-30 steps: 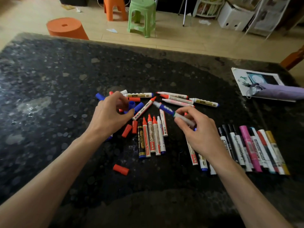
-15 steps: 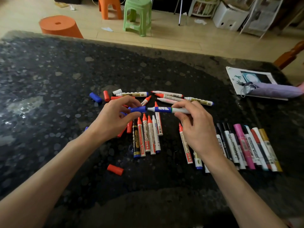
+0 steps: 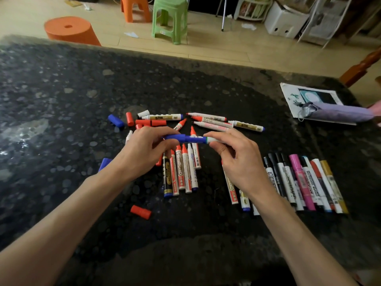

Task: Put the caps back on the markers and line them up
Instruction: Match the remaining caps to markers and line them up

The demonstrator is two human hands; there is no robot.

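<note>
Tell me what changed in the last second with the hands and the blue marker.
The left hand picked a blue cap from the pile and brought it rightward onto the tip of the blue marker, which the right hand turned level to meet it. The right hand kept its grip. The capped row at right and the loose red cap nearest the person stayed put.

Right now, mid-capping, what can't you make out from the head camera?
1. Head view: whether the cap is fully seated on the blue marker; fingers of the left hand cover that end.
2. Head view: upper ends of the markers hidden under the right hand.
3. Head view: a loose blue cap, partly behind the left forearm.
4. Head view: the purple pouch, cut off by the right edge.
</note>
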